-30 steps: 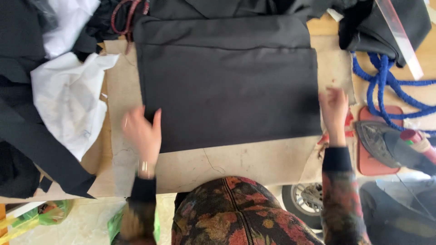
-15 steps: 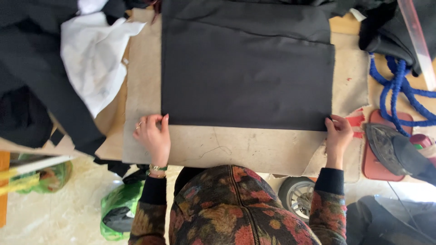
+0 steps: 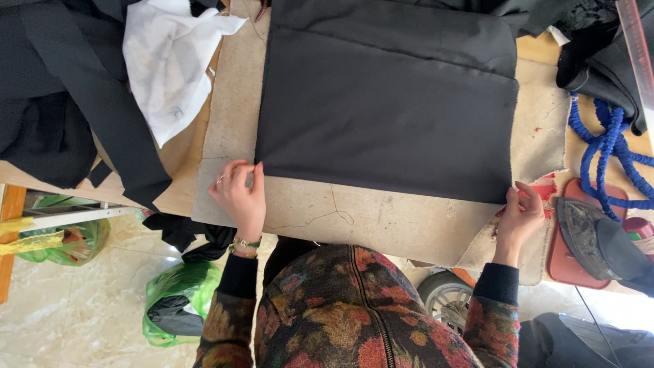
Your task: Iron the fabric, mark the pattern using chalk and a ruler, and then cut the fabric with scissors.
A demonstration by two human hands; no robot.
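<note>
A large piece of black fabric [image 3: 388, 102] lies flat on a worn beige pressing board [image 3: 381, 218], folded so that a second layer shows as a band along its far edge. Its near edge runs straight across the board, just in front of the person. The left hand [image 3: 238, 194] sits at the near left corner of the fabric, fingers curled together and pinching that corner. The right hand [image 3: 519, 217] is at the near right corner, fingers drawn together on the edge there; it looks like a pinch, though the exact grip is hard to make out.

Just beside the right hand, an iron [image 3: 599, 238] rests on a red mat [image 3: 562, 255], with a coiled blue cord [image 3: 606, 146] beyond it. To the left of the board, a crumpled white cloth [image 3: 170, 65] lies on top of more dark garments [image 3: 61, 102]. Down on the pale tiled floor, a green plastic bag [image 3: 170, 307] sits near the person's left side.
</note>
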